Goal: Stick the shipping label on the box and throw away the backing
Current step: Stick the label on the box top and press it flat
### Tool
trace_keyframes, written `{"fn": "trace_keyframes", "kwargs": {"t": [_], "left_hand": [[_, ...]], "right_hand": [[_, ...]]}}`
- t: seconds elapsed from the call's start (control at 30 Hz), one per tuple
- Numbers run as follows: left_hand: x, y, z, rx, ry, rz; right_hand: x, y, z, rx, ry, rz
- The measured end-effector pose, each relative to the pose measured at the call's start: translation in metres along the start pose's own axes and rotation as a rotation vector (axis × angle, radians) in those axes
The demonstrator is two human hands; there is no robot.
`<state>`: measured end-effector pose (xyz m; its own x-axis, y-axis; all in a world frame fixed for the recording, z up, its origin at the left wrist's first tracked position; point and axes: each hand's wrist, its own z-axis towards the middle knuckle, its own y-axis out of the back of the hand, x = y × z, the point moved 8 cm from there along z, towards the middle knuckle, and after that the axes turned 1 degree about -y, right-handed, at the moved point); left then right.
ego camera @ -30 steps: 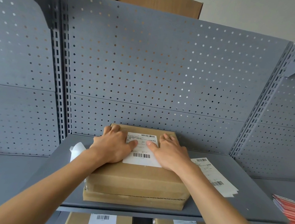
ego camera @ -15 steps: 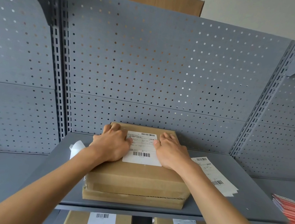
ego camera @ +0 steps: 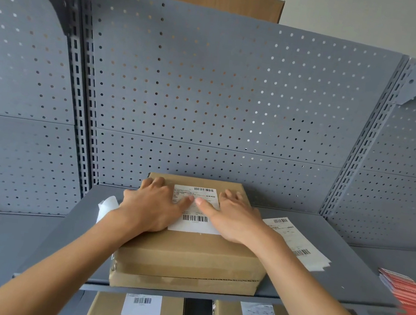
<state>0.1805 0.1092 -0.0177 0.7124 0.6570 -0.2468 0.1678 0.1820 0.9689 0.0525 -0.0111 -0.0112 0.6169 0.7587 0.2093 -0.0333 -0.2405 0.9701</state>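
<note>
Cardboard box (ego camera: 187, 256): both hands flat, fingers spread, thumbs meeting on label (ego camera: 195, 210).

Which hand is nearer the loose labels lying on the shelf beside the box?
Right. The right hand lies flat on the box, next to the loose labels; the left hand is across the box, farther off.
</note>
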Motion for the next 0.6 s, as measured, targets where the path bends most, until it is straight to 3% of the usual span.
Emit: {"fn": "trace_keyframes", "kwargs": {"t": [0.6], "left_hand": [[0.0000, -0.0028, -0.0019, 0.054, -0.119, -0.057]], "right_hand": [[-0.0082, -0.0074, 0.0043, 0.027, 0.053, -0.060]]}}
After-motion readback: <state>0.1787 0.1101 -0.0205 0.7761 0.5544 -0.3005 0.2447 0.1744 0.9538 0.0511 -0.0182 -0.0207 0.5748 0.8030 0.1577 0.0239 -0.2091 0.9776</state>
